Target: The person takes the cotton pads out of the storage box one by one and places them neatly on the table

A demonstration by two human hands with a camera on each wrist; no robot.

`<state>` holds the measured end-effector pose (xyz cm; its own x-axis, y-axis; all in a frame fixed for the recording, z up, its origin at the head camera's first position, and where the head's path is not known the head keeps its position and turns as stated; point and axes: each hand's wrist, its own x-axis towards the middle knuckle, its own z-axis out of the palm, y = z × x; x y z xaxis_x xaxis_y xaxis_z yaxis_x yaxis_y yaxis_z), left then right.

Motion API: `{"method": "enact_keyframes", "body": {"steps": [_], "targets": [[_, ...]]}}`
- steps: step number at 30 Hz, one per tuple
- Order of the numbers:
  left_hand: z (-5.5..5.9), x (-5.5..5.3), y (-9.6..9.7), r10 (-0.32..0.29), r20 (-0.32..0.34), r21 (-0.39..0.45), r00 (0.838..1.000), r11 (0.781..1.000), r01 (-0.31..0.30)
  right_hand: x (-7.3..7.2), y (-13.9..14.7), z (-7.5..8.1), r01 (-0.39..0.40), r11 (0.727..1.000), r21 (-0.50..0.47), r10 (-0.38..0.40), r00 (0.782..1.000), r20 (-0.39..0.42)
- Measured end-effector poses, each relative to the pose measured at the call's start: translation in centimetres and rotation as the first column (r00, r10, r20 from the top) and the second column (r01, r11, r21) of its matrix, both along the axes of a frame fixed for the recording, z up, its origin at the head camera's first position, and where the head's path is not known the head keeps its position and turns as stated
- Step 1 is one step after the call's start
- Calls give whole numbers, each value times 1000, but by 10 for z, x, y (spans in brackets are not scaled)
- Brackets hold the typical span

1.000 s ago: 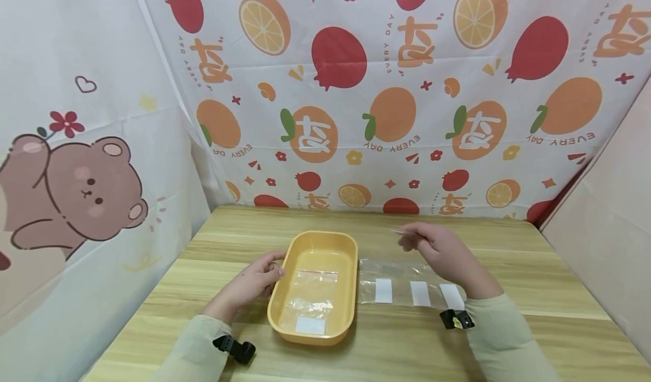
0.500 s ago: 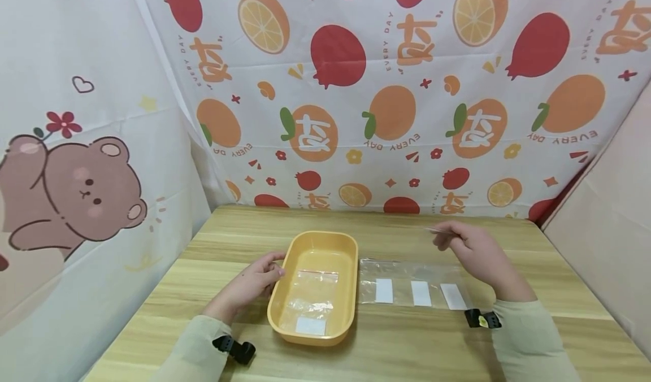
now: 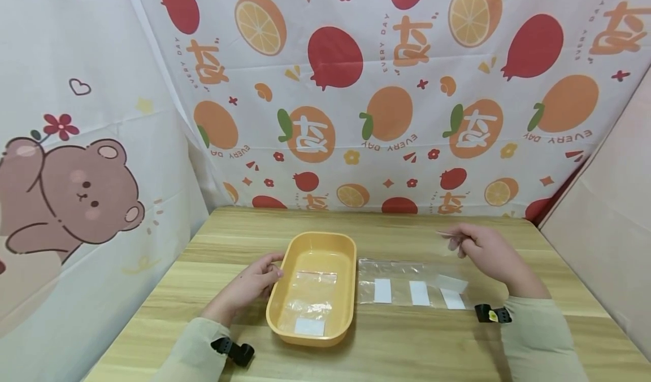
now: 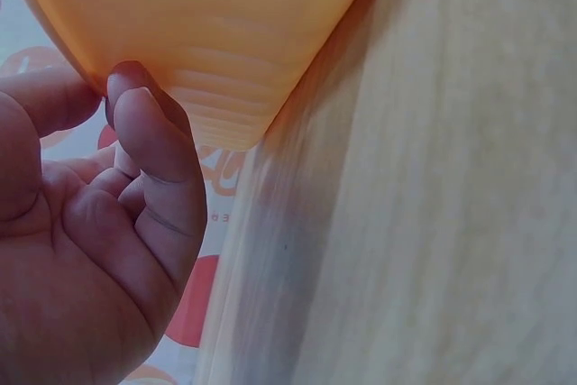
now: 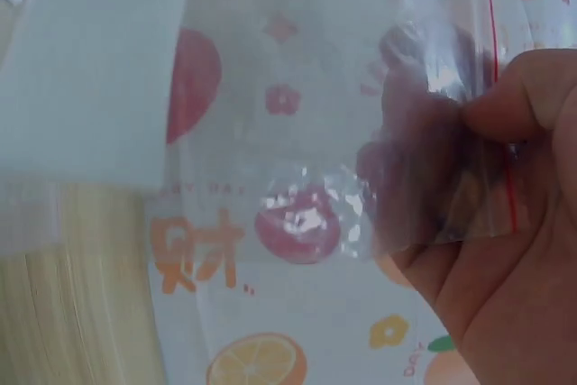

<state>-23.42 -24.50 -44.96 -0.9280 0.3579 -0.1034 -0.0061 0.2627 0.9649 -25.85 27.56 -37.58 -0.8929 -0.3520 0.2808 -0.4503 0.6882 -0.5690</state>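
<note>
My left hand [image 3: 254, 280] pinches the left rim of a yellow plastic tray [image 3: 352, 291] between thumb and fingers, seen close up in the left wrist view. Inside the tray lies a clear zip bag [image 3: 312, 294] with a white label at its near end. To the right of the tray, my right hand [image 3: 483, 252] holds another clear zip bag [image 5: 297, 132] by its red-striped zip end. That bag hangs down, its white label [image 5: 90, 60] lowest, over the row of bags on the table.
Several clear zip bags with white labels [image 3: 383, 290] lie in an overlapping row on the wooden table [image 3: 396, 348], right of the tray. A fruit-print cloth [image 3: 386, 161] hangs behind the table. A bear-print cloth [image 3: 163, 246] hangs at the left.
My right hand has moved to the right with the zip bag, whose white label now shows above the rightmost label on the table. My left hand stays on the tray rim.
</note>
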Motion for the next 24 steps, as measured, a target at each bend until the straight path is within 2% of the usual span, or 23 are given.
{"method": "enact_keyframes", "body": {"steps": [11, 18, 24], "targets": [[1, 1, 1, 2, -9, -7, 1000, 1000, -2, -7, 17, -12, -72, 997, 29, 67, 986, 151], [0, 2, 1, 5, -23, -32, 1000, 999, -6, -10, 22, -22, -72, 996, 51, 57, 967, 249], [0, 1, 0, 9, -25, -39, 1000, 999, -10, -8, 29, -23, -97, 995, -1, 91, 938, 334]]}}
